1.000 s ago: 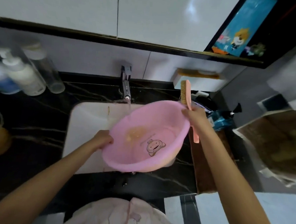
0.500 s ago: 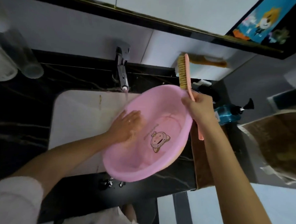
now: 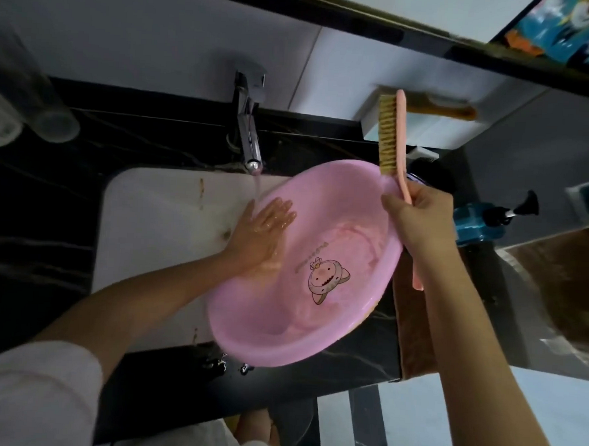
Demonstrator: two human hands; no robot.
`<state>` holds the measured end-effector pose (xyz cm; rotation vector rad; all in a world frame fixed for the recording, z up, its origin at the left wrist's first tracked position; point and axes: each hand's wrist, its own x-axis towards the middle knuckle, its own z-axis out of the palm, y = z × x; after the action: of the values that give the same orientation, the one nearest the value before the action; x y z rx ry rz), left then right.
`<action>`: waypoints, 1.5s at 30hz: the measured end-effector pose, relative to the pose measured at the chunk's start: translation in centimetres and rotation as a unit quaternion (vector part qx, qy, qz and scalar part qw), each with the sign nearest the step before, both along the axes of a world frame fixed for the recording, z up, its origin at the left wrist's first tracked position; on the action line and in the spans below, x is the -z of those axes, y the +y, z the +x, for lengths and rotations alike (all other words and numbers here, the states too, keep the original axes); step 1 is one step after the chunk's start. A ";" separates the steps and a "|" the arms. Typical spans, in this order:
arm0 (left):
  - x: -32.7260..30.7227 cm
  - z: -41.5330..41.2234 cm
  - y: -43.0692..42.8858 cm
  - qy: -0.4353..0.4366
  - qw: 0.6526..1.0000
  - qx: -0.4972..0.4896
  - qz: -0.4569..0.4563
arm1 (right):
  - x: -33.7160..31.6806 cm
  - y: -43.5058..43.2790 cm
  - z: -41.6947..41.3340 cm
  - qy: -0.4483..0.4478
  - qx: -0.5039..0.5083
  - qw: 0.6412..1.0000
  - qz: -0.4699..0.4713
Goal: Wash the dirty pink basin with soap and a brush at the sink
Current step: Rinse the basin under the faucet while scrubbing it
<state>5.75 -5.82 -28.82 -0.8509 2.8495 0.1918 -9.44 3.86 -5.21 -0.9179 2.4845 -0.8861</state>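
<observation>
The pink basin point(image 3: 315, 329), with a cartoon figure printed inside, tilts over the right side of the white sink point(image 3: 156, 236). My left hand point(image 3: 263, 233) lies flat with straight fingers on the basin's inner wall, under the stream of water from the tap point(image 3: 248, 131). My right hand point(image 3: 417, 222) grips the basin's far right rim together with the handle of a pink brush point(image 3: 398, 139). The brush stands upright, its tan bristles facing left.
A blue pump bottle point(image 3: 484, 224) stands on the black counter point(image 3: 39, 243) to the right of the basin. Clear bottles point(image 3: 29, 106) sit at the back left. A white box holding another brush point(image 3: 439, 111) is on the back wall. A brown mat point(image 3: 413, 331) lies to the right.
My left hand left the basin's near rim and now lies flat inside under the running water. The basin tilted further and the view moved closer. My right hand kept its grip.
</observation>
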 end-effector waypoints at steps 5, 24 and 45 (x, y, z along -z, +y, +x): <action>0.2 3.9 3.6 -0.079 0.987 0.117 0.071 | 0.0 -0.1 0.1 0.015 -0.003 1.000 -0.004; -2.8 8.1 5.2 0.087 0.826 -0.346 0.436 | -0.3 0.0 1.8 0.020 0.012 0.999 -0.032; -2.0 0.0 3.3 0.261 0.917 -0.270 0.133 | -0.7 4.5 3.2 0.024 0.028 0.984 -0.172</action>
<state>5.76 -2.54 -26.78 -1.7138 2.8291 0.9852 -6.21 8.34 -4.49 -0.9882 2.4516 -1.3591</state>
